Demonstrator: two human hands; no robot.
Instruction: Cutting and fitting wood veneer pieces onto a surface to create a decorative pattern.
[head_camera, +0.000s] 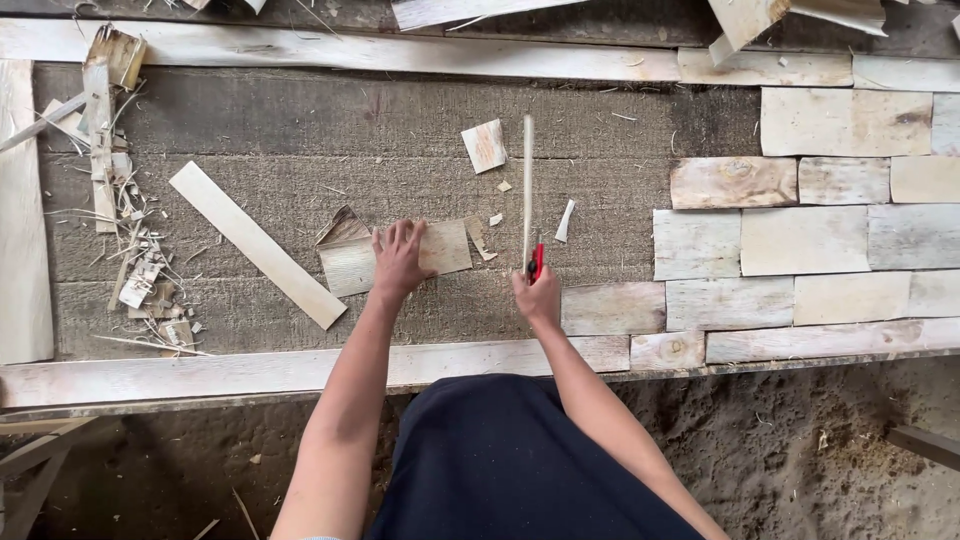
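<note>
**Thin wood piece held flat, red-handled knife beside it**

Head view: I see the left hand (398, 258) lying flat with spread fingers on a thin wood piece (440, 250), pressing it down on the grey fibrous board (300, 150); the hand is open, it does not close around anything. The right hand (538, 295) is closed around a red-handled knife (536, 262), just to the right of the wood piece; the blade I cannot see clearly; a long thin pale strip (527, 180) runs upward from the knife.

The wood piece looks to me light, stiff and brittle, like veneer or a shingle; I judge it can split along the grain, so it is better to hold it flat with the palm and not to pinch it at the edge.

On the surface, a longer pale slat (255, 243) lies diagonally at the left; shavings and scraps (140, 270) are piled near the left edge; laid wood tiles (800, 240) cover the right part in rows. A pale wooden frame (300, 370) borders the board; below it is sandy ground (800, 450).
</note>
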